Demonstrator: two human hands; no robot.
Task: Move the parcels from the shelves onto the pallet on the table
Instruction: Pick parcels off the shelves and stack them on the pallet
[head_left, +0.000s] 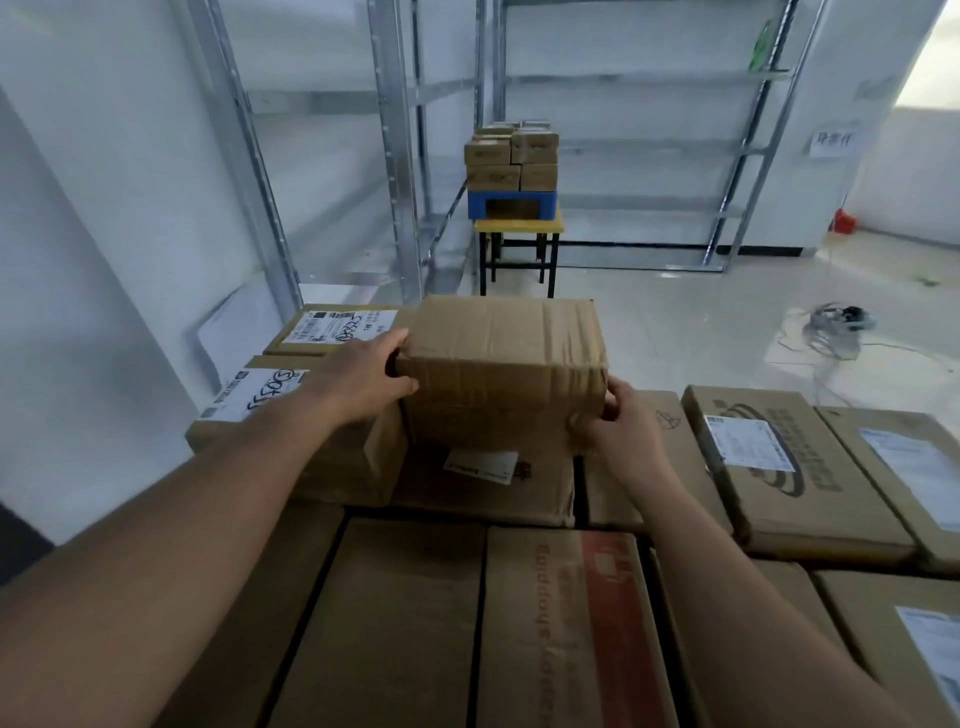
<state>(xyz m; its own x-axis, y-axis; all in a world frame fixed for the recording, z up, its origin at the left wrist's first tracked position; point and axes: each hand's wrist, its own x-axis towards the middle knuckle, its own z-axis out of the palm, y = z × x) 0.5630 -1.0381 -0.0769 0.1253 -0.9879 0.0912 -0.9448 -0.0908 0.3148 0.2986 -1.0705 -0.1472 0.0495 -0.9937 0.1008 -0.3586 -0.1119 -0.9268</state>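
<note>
A taped brown cardboard parcel (504, 364) is held over a layer of several larger parcels (566, 623) that fills the foreground. My left hand (358, 376) grips the parcel's left side, thumb on the near face. My right hand (621, 418) grips its lower right corner with curled fingers. Whether the parcel's underside touches the box below it (488, 483) I cannot tell. Far off, a blue pallet (480, 205) sits on a small yellow-topped table (519, 226) and carries several small stacked boxes (511, 156).
Metal shelving (395, 156) stands empty along the left and back walls. Labelled boxes (332, 325) lie to the left of the held parcel. A tangle of cables (836, 325) lies on the pale floor to the right. A red object (844, 221) sits by the far wall.
</note>
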